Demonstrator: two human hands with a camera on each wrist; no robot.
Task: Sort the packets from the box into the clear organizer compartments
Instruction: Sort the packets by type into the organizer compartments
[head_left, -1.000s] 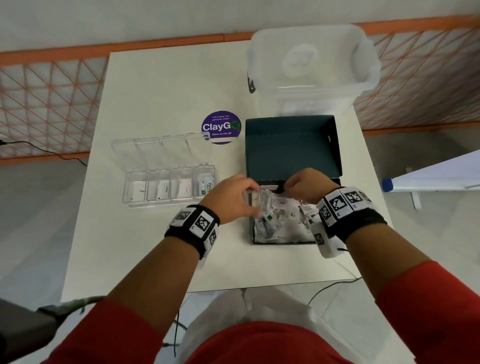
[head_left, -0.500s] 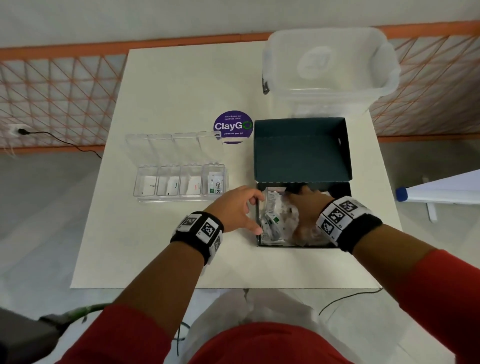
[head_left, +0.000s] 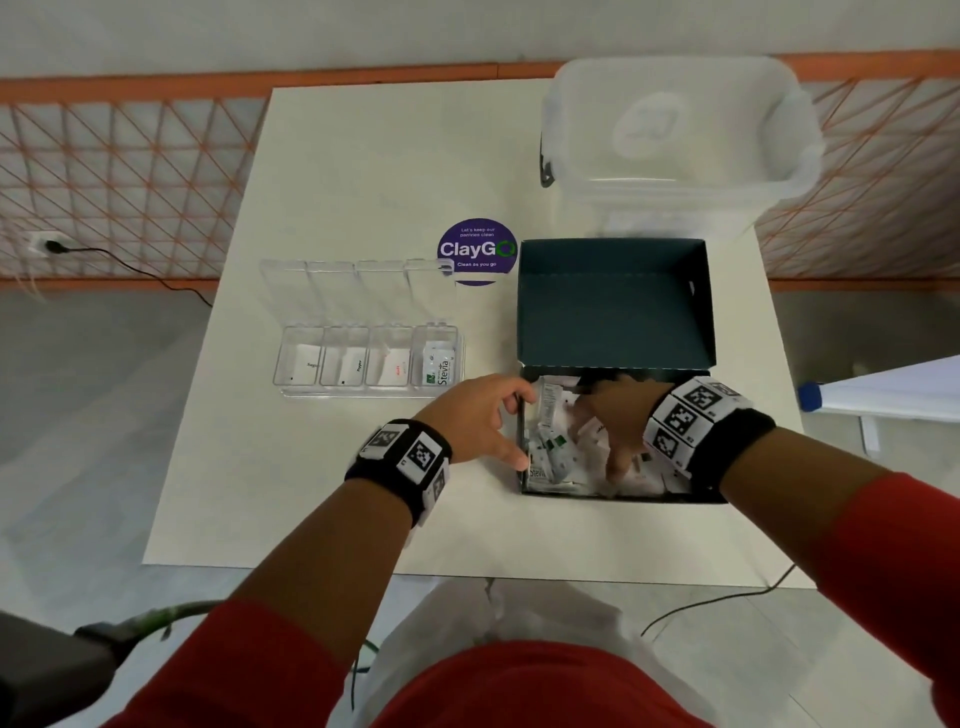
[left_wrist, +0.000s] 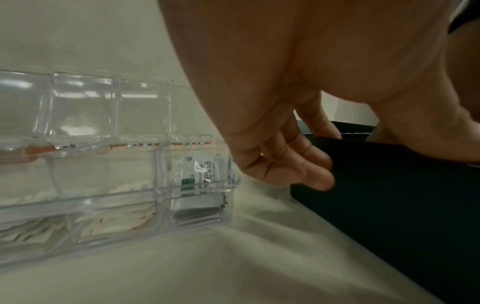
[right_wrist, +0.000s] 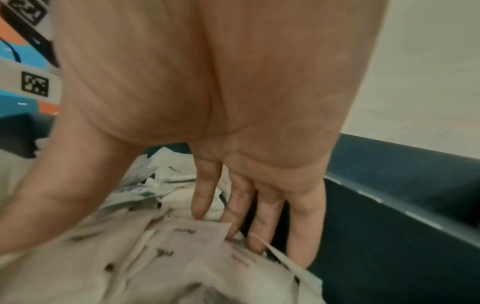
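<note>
A dark teal box (head_left: 613, 306) lies with its lid up at the table's right, and loose white packets (head_left: 556, 447) fill its tray. My left hand (head_left: 511, 426) grips the box's left wall (left_wrist: 389, 195), curled fingers (left_wrist: 298, 170) outside, thumb over the rim. My right hand (head_left: 618, 421) is down inside the tray. Its straight fingers (right_wrist: 267, 216) are pushed into the packets (right_wrist: 182, 246) by the right wall (right_wrist: 389, 205), holding none. Left of the box stands the clear organizer (head_left: 363, 364) with its lids raised. Each compartment holds packets, and a Stevia packet (head_left: 438, 366) (left_wrist: 200, 176) is in the rightmost one.
A large clear plastic bin (head_left: 675, 130) stands behind the box at the back right. A purple ClayGo sticker (head_left: 477, 251) lies flat between the organizer and the box. The table's front edge (head_left: 467, 571) runs just below my wrists. A white board (head_left: 883, 389) juts in at the right.
My left hand left the packets and moved to the box's left wall. My right hand dropped from the tray's back edge and pushed its fingers down into the packets.
</note>
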